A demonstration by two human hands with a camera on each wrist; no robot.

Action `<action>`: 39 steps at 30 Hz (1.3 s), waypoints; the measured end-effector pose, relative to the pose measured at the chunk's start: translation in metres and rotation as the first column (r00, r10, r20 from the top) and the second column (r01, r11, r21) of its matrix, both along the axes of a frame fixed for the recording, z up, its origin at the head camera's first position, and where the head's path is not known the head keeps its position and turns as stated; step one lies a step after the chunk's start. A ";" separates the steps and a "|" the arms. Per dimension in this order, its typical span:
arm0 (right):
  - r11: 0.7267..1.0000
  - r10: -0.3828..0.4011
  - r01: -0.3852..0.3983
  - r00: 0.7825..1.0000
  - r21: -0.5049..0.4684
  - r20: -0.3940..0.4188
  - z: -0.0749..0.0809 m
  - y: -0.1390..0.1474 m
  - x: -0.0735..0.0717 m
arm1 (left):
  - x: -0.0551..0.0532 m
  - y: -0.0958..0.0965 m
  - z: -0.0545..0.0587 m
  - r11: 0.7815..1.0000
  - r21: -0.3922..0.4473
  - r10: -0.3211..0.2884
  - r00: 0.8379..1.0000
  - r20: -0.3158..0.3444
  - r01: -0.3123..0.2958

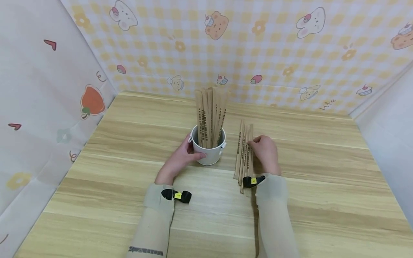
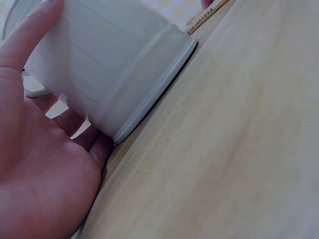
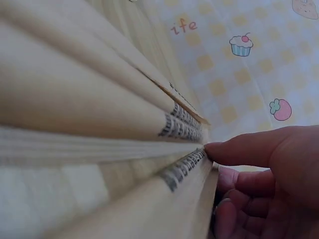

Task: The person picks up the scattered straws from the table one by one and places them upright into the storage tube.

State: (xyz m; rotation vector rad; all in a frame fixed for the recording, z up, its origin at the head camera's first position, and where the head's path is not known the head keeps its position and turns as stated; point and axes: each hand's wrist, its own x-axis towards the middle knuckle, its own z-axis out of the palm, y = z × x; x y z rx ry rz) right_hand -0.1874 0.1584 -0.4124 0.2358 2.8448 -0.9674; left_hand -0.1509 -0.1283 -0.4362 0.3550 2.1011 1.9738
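A small white metal bucket stands upright on the wooden table, with several paper-wrapped chopsticks leaning inside it. My left hand holds the bucket by its left side, thumb across the front and fingers round the back, as the left wrist view shows on the bucket wall. Right of the bucket lies a loose row of similar brown packets with dark printing. At the row's right edge my right hand pinches a paper-wrapped chopstick packet between thumb and fingers. The curled fingertips are partly hidden beneath.
The wooden tabletop extends on both sides of the arms. A yellow-checked cloth with cartoon prints hangs behind its far edge. White printed sheets stand at left and right. Each sleeve carries a black wrist camera.
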 end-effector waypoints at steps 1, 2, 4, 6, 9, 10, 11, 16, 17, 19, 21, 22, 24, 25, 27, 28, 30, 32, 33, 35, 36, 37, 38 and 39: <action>1.000 0.000 0.000 1.000 0.004 0.000 0.000 0.000 0.000 | 0.000 0.000 0.000 1.000 -0.007 0.000 1.000 0.000 0.000; 1.000 0.000 0.000 1.000 0.006 -0.002 0.000 0.000 0.000 | 0.000 0.000 0.000 1.000 -0.012 0.000 1.000 -0.001 0.000; 1.000 0.004 -0.004 1.000 0.016 -0.014 -0.001 0.000 0.000 | -0.001 0.000 0.000 1.000 -0.017 0.001 1.000 -0.001 -0.001; 1.000 0.007 -0.007 1.000 0.016 -0.027 -0.001 0.001 0.001 | 0.000 0.000 0.001 1.000 -0.015 -0.001 1.000 0.002 0.001; 1.000 0.000 0.000 1.000 -0.019 -0.016 -0.001 0.002 0.001 | 0.002 0.000 0.007 1.000 -0.002 -0.005 1.000 0.015 0.005; 0.999 -0.006 0.005 1.000 -0.031 -0.010 -0.001 0.003 0.001 | 0.004 0.000 0.010 1.000 0.003 -0.008 1.000 0.017 0.008; 0.999 -0.010 0.010 1.000 -0.045 -0.002 -0.001 0.003 0.001 | 0.005 0.001 0.014 1.000 0.011 -0.013 1.000 0.018 0.012; 0.997 -0.031 0.032 0.999 -0.070 0.015 -0.002 0.005 0.001 | 0.011 0.002 0.028 1.000 0.017 -0.024 1.000 0.018 0.024; 0.997 -0.033 0.034 0.999 -0.072 0.020 -0.001 0.006 0.001 | 0.011 0.003 0.029 1.000 0.015 -0.025 0.999 0.020 0.025; 0.996 -0.036 0.038 0.999 -0.075 0.027 0.000 0.008 0.001 | 0.012 0.003 0.031 1.000 0.007 -0.021 0.999 0.023 0.021; 0.996 -0.037 0.040 0.999 -0.086 0.031 0.002 0.011 0.002 | 0.012 0.003 0.031 1.000 0.007 -0.021 0.999 0.026 0.020; 0.996 -0.035 0.038 0.999 -0.084 0.030 0.003 0.012 0.003 | 0.012 0.003 0.031 1.000 0.008 -0.022 0.999 0.027 0.021; 0.996 -0.030 0.031 0.999 -0.084 0.015 0.007 0.014 0.003 | 0.011 0.003 0.030 1.000 0.007 -0.023 0.999 0.024 0.023; 0.996 -0.030 0.030 1.000 -0.085 0.003 0.009 0.015 0.003 | 0.011 0.003 0.030 1.000 0.007 -0.024 0.999 0.021 0.024; 0.996 -0.034 0.031 0.999 -0.084 -0.027 0.015 0.016 0.003 | 0.009 0.003 0.029 1.000 0.008 -0.025 1.000 0.015 0.025; 0.995 -0.038 0.034 0.998 -0.089 -0.044 0.018 0.016 0.004 | 0.009 0.003 0.029 1.000 0.006 -0.025 1.000 0.013 0.025; 0.993 -0.053 0.044 0.995 -0.110 -0.081 0.025 0.016 0.004 | 0.008 0.003 0.029 1.000 0.004 -0.023 1.000 0.011 0.023; 0.989 -0.074 0.057 0.989 -0.135 -0.126 0.032 0.014 0.005 | 0.008 0.003 0.029 1.000 0.001 -0.020 1.000 0.015 0.020; 0.987 -0.086 0.064 0.985 -0.148 -0.149 0.035 0.014 0.005 | 0.008 0.003 0.029 1.000 -0.003 -0.018 1.000 0.017 0.018; 0.982 -0.109 0.073 0.973 -0.173 -0.205 0.042 0.011 0.007 | 0.009 0.003 0.029 1.000 -0.005 -0.015 1.000 0.021 0.015; 0.980 -0.121 0.079 0.964 -0.180 -0.236 0.046 0.009 0.008 | 0.010 0.003 0.029 1.000 -0.006 -0.015 1.000 0.019 0.015; 0.978 -0.132 0.082 0.955 -0.193 -0.266 0.051 0.008 0.009 | 0.010 0.003 0.029 1.000 -0.008 -0.014 1.000 0.018 0.014; 0.975 -0.143 0.083 0.944 -0.205 -0.298 0.055 0.006 0.010 | 0.011 0.003 0.029 1.000 -0.009 -0.015 1.000 0.016 0.015; 0.972 -0.156 0.086 0.932 -0.218 -0.328 0.060 0.004 0.012 | 0.011 0.003 0.028 1.000 -0.010 -0.015 1.000 0.017 0.015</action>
